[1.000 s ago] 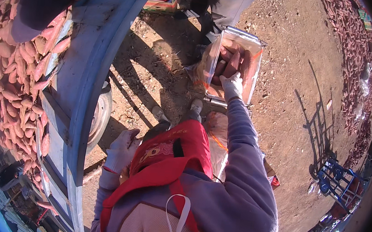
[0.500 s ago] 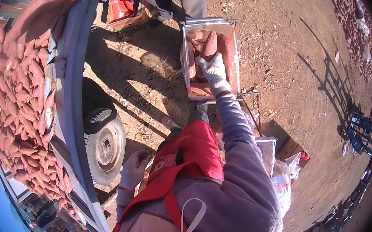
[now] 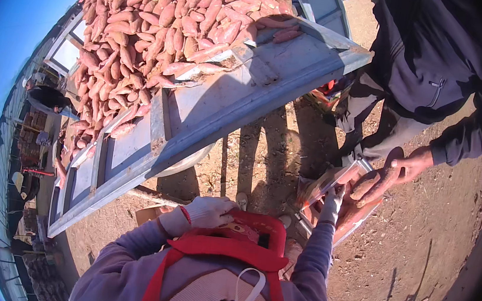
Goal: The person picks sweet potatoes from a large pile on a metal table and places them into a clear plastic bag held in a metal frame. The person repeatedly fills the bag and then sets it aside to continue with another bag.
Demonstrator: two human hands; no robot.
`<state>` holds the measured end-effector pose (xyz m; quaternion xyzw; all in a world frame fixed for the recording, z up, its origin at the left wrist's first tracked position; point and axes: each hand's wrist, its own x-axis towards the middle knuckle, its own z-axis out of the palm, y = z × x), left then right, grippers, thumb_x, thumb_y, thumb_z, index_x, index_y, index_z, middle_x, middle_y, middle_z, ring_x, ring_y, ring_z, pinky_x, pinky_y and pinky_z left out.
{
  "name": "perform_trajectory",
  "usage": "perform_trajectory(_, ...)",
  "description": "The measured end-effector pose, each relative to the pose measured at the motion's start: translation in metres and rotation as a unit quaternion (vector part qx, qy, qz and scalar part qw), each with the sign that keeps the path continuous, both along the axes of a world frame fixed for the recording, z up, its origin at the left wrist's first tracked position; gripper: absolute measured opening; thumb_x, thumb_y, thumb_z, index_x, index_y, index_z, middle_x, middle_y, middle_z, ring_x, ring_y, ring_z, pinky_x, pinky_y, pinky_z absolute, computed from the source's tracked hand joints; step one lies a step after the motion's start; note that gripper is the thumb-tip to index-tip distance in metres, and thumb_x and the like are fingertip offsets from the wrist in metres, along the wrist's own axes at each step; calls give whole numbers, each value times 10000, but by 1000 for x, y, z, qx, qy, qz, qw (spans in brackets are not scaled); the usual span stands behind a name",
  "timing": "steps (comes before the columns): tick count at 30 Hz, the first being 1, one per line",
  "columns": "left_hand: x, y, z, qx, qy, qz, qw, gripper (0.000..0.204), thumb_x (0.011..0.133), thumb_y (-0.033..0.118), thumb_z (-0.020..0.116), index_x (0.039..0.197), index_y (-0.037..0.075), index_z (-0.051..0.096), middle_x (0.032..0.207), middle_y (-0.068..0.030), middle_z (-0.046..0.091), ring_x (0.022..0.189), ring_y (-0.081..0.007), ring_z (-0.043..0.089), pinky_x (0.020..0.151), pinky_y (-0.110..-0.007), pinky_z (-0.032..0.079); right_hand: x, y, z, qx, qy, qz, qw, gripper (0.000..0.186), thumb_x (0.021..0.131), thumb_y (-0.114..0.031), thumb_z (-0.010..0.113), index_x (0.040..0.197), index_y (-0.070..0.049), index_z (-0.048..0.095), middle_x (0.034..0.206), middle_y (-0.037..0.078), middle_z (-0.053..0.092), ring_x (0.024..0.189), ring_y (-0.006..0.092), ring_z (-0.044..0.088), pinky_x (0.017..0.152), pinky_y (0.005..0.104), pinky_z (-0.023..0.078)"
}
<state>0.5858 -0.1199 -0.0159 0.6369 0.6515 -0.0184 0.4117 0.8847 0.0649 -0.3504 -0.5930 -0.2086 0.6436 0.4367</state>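
Observation:
My right hand (image 3: 333, 205), in a white knit glove, reaches into a cardboard box (image 3: 307, 213) of sweet potatoes at the right. Its fingers lie among the box wall and the roots, so their grip is hidden. A co-worker's bare hand (image 3: 412, 164) holds long reddish sweet potatoes (image 3: 377, 184) over the same box. My left hand (image 3: 208, 212), also gloved, is in front of my red apron (image 3: 237, 236). Its fingers are curled together, and whatever they may hold cannot be made out.
A large heap of sweet potatoes (image 3: 167, 17) fills the truck bed at the upper left. The bed's metal side panel (image 3: 246, 106) runs diagonally ahead of me. The co-worker (image 3: 423, 64) stands beyond the box. Another person (image 3: 48, 97) is far off at the left.
My view has swung left toward the truck. My right hand no longer shows on a large sweet potato and is deeper in the box. The co-worker's hand has come over it with sweet potatoes.

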Motion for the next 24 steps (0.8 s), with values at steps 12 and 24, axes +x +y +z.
perform_trajectory(12, -221, 124, 90, 223, 108, 140, 959, 290, 904, 236, 621, 1160, 107, 666, 1068, -83, 694, 979, -204, 658, 863, -309, 497, -14, 6, -48, -68, -73, -43, 994, 550, 996, -314, 530, 1473, -98, 364, 1370, 83, 515, 1136, 221, 544, 895, 341, 487)
perform_trajectory(24, -404, 320, -19, 174, 280, 445, 833, 605, 817, 469, 684, 1197, 16, 562, 1123, -216, 667, 1060, -345, 655, 899, -425, 508, -35, -25, 153, -60, -129, 0, 990, 415, 948, -405, 572, 1239, -109, 572, 1160, 32, 590, 978, 143, 570, 766, 330, 496)
